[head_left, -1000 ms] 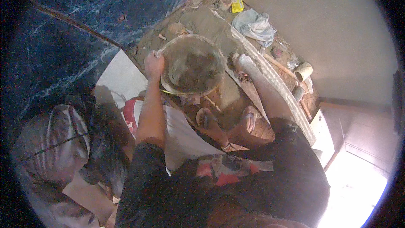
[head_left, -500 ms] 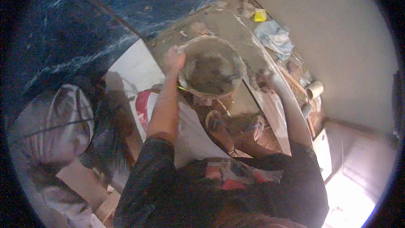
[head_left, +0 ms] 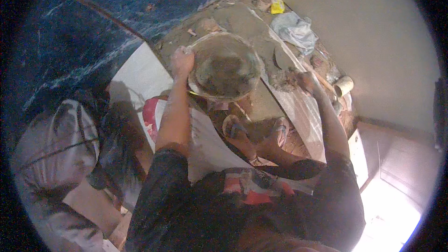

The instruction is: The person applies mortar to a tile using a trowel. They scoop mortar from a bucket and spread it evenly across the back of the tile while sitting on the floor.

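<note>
Right hand (head_left: pixel 304 82) has shifted outward from the basin (head_left: pixel 223 46), its hold unclear, while left hand (head_left: pixel 182 60) grips the basin just to its right, best kept firm for steadiness.

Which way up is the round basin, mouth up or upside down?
Mouth up: the basin shows its smeared inside, the left hand at its rim.

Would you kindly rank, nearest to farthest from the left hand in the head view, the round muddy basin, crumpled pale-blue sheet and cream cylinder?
1. Round basin, gripped by the left hand.
2. Crumpled sheet, upper right.
3. Cream cylinder, farther right.
</note>
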`<move>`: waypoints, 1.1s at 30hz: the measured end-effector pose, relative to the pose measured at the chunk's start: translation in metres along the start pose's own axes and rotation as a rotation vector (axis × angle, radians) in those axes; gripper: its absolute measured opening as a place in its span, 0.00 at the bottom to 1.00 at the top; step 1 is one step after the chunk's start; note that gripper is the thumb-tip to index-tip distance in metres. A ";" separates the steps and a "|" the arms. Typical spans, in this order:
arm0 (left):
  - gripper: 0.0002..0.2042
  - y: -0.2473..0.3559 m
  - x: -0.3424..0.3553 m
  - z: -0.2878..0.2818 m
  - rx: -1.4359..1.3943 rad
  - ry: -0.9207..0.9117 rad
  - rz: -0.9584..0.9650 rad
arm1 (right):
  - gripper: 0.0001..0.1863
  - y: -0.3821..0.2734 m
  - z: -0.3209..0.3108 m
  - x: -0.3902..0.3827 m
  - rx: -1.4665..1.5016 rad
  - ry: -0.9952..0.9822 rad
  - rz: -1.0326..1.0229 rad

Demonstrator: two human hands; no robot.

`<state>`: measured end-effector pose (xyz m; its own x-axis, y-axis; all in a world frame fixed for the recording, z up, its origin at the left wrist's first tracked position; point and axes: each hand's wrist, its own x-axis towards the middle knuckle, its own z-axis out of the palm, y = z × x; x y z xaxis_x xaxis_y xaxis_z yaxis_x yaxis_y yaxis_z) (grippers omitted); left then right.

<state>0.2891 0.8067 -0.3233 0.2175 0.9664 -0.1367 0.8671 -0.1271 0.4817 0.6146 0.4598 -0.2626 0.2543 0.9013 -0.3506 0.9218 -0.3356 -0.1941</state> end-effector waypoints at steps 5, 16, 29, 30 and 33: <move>0.22 0.025 -0.015 -0.021 -0.060 -0.027 0.037 | 0.09 0.017 0.033 0.013 0.425 0.134 0.274; 0.18 0.021 -0.020 -0.020 -0.067 0.154 0.109 | 0.11 0.014 0.110 0.115 0.296 -0.011 0.113; 0.23 0.007 -0.006 -0.013 -0.016 0.065 0.028 | 0.18 -0.057 0.006 0.090 -0.049 -0.182 0.109; 0.23 0.007 -0.001 -0.006 -0.034 0.051 0.051 | 0.19 -0.058 0.011 0.090 0.004 -0.155 0.194; 0.23 0.008 0.001 -0.003 -0.042 0.005 0.056 | 0.20 -0.065 0.028 0.101 0.140 -0.065 0.372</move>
<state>0.2946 0.8079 -0.3171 0.2626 0.9593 -0.1039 0.8339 -0.1715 0.5245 0.5719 0.5653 -0.3112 0.5397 0.6940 -0.4767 0.7205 -0.6736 -0.1649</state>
